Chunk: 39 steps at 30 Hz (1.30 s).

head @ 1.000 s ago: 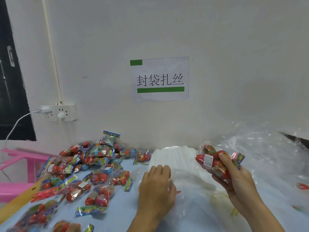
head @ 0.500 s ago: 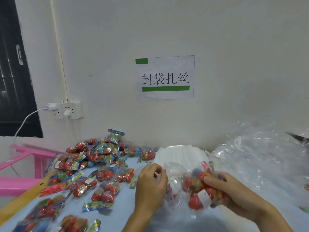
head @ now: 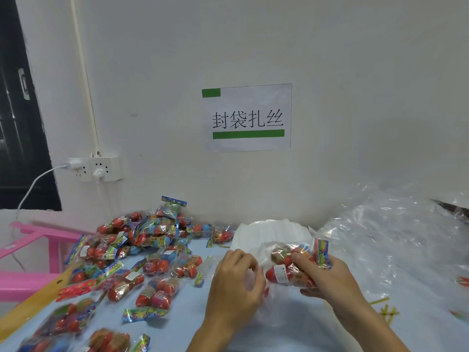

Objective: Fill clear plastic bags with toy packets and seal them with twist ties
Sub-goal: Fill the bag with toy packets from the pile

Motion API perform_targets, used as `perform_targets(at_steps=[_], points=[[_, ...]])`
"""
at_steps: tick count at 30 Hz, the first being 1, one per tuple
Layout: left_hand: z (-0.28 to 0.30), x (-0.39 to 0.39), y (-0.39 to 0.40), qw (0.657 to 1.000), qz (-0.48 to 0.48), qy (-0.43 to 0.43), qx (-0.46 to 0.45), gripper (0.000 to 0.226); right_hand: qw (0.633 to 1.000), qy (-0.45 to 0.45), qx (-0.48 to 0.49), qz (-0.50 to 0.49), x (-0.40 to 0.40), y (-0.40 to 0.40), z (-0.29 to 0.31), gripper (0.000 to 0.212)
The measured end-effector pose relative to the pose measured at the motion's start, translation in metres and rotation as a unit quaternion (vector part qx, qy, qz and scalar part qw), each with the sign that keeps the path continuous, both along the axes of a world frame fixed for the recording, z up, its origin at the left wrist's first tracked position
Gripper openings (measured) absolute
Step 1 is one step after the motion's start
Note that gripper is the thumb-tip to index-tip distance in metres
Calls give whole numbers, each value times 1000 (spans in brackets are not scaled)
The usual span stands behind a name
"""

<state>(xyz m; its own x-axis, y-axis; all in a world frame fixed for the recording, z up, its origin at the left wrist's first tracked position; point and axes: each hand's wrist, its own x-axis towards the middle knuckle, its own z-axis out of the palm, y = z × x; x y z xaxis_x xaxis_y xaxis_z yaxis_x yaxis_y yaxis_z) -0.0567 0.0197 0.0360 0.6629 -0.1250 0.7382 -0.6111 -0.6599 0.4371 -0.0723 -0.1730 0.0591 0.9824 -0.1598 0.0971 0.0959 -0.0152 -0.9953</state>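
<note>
My right hand [head: 327, 278] grips a toy packet [head: 286, 269] of red and coloured eggs, its label facing me. The packet sits at the mouth of a clear plastic bag [head: 276, 308] lying on the blue table. My left hand [head: 236, 285] pinches the bag's edge just left of the packet, fingers curled. A pile of loose toy packets [head: 152, 240] covers the table's left side. Yellow-green twist ties [head: 385, 309] lie to the right of my right wrist.
A white stack of flat bags [head: 271, 232] lies against the wall behind my hands. Crumpled clear plastic [head: 396, 237] heaps up on the right. A pink stool [head: 28, 250] and a yellow table edge [head: 33, 301] are at left; a wall socket [head: 96, 168] is above.
My right hand brought the packet down from the right to the bag's mouth. My left hand went from resting flat on the bag to pinching its edge.
</note>
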Motion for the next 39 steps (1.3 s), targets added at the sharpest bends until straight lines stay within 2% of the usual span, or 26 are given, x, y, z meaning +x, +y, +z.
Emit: perform_targets(at_steps=[4, 7, 10, 14, 16, 18, 20, 22, 27, 31, 33, 39], points=[[1, -1, 0, 999, 24, -21, -5, 15, 999, -41, -28, 16, -2, 11, -1, 7], [4, -4, 0, 998, 27, -42, -32, 11, 996, -49, -65, 31, -3, 15, -3, 14], [5, -5, -1, 996, 25, -72, -50, 17, 993, -50, -99, 27, -4, 18, -5, 19], [1, -6, -5, 993, 18, -114, -9, 16, 991, -65, -112, -28, -3, 23, -8, 17], [-1, -5, -6, 994, 9, -109, 3, 15, 991, -69, -103, -45, -3, 24, -9, 18], [-2, -4, -6, 996, 5, -86, -21, 15, 993, -66, -95, -35, -3, 24, -9, 20], [-2, -4, -4, 997, 9, -53, -52, 31, 994, -63, -92, -11, -5, 25, -8, 25], [-1, -3, -3, 998, 16, -49, -43, 41, 994, -69, -84, 22, -7, 25, -7, 32], [-1, -3, -4, 992, 28, -126, -16, 31, 989, -81, -104, 66, -10, 27, -6, 47], [-5, -3, -11, 976, 11, -218, 24, 24, 988, -102, -105, 51, -9, 30, -8, 38], [-5, -5, -14, 972, 4, -235, 24, 23, 989, -101, -102, 23, -8, 30, -8, 35], [-2, -8, -12, 986, 46, -151, -46, 35, 997, -76, -2, -21, 0, 27, -12, 30]])
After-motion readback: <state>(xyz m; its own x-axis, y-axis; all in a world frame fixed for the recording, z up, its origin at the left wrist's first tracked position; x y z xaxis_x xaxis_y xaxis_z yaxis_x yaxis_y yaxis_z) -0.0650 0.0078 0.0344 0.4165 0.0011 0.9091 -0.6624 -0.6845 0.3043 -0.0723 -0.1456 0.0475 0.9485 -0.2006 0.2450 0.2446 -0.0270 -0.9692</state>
